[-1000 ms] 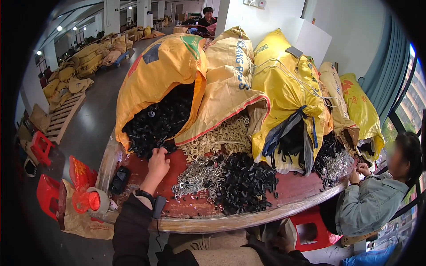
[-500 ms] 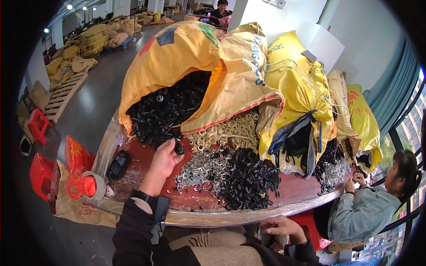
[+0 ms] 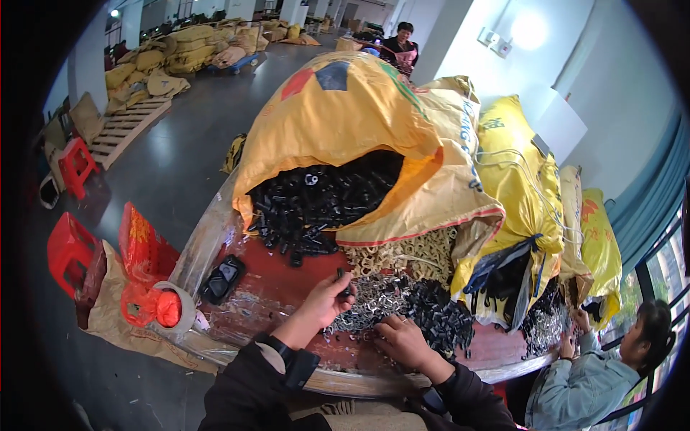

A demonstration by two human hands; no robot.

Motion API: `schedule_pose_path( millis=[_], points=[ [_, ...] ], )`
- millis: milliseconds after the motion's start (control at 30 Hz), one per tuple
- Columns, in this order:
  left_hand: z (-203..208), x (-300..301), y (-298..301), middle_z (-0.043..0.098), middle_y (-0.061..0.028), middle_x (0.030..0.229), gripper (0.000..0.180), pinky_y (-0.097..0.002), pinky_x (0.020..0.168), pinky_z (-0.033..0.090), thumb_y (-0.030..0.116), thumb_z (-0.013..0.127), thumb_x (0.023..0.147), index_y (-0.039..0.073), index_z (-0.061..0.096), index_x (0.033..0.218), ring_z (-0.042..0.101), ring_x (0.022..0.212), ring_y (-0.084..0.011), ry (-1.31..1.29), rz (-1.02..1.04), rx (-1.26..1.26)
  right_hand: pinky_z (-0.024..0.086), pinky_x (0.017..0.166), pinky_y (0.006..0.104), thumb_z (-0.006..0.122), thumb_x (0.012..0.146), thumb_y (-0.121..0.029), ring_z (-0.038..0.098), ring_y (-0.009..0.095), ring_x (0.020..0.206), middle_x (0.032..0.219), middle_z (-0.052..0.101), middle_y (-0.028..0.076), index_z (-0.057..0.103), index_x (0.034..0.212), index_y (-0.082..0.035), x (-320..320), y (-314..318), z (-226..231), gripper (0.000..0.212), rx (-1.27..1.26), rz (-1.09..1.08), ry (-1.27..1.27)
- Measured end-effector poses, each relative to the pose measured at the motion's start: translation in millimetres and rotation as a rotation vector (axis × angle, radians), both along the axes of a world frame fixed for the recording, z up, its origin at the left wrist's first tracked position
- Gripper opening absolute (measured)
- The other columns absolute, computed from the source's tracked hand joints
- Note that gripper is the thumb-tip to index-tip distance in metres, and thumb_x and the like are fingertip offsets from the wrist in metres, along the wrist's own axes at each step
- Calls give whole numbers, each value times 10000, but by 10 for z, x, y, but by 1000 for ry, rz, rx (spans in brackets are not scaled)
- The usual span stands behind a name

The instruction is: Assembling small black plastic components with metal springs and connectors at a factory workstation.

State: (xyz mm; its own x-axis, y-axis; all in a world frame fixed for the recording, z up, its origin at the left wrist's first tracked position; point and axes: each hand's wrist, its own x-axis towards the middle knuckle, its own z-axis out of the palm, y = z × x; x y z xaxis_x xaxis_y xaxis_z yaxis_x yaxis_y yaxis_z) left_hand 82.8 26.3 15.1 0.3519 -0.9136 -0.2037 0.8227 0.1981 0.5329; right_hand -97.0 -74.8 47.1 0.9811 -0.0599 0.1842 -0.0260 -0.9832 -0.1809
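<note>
My left hand point(image 3: 321, 303), wearing a dark wristband, is closed around a small black plastic part point(image 3: 344, 283). It is over the left edge of a heap of small silvery metal clips point(image 3: 370, 302). My right hand point(image 3: 407, 343) reaches the near edge of that heap, its fingers bent together; whatever may be between the fingertips is too small to make out. Just right of the clips lies a pile of small black pieces point(image 3: 442, 316). Behind them is a heap of beige ring-like pieces point(image 3: 402, 255). Black plastic parts point(image 3: 309, 205) spill from an orange woven sack point(image 3: 330, 111).
A black box-like object point(image 3: 223, 279) lies on the red tabletop point(image 3: 269, 309) at left. Yellow sacks point(image 3: 510, 187) stand at right. Beside the table's left edge are red stools point(image 3: 72, 255) and a grey ring-shaped container point(image 3: 185, 314). A co-worker point(image 3: 593, 381) handles pieces at far right.
My left hand has drawn back from the sack's mouth towards the metal clips, holding the black part. My right hand has risen from my lap to the clips. The view has shifted.
</note>
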Motion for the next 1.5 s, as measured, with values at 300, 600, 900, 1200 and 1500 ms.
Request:
schedule_pose_path(
  millis=[300,600,900,1200,1500],
  points=[
    [45,-28,-28,514,-1,661,114,-194,450,402,174,556,771,77,498,788,489,538,-85,-89,-35,90,429,512,333,566,682,-184,526,235,601,674,471,60,499,752,-95,210,-95,-169,132,-107,-44,12],
    [-33,-135,-11,548,-44,629,124,-231,463,411,128,584,708,38,514,758,522,523,-114,-790,-321,156,430,467,314,573,670,-166,522,221,534,650,455,54,473,693,-98,235,-91,-156,123,-62,26,-35],
    [10,-165,-12,576,-139,699,253,-328,575,442,209,605,663,6,538,799,573,648,-231,-1369,-452,147,423,474,309,562,673,-160,523,215,532,635,452,51,450,668,-102,222,-87,-209,127,-60,-1,-53],
    [-93,-196,-31,578,-131,756,319,-318,630,428,242,598,675,26,549,905,560,710,-235,-1376,-568,16,430,460,313,550,691,-159,518,229,514,636,459,58,464,687,-96,169,-41,-132,107,-17,-22,-46],
    [-50,-209,5,582,-84,744,278,-280,627,425,209,587,697,56,562,927,548,684,-161,-1310,-578,-27,435,454,357,574,649,-141,525,271,545,663,468,84,466,726,-72,130,-55,-191,149,50,-82,52]
  ],
)
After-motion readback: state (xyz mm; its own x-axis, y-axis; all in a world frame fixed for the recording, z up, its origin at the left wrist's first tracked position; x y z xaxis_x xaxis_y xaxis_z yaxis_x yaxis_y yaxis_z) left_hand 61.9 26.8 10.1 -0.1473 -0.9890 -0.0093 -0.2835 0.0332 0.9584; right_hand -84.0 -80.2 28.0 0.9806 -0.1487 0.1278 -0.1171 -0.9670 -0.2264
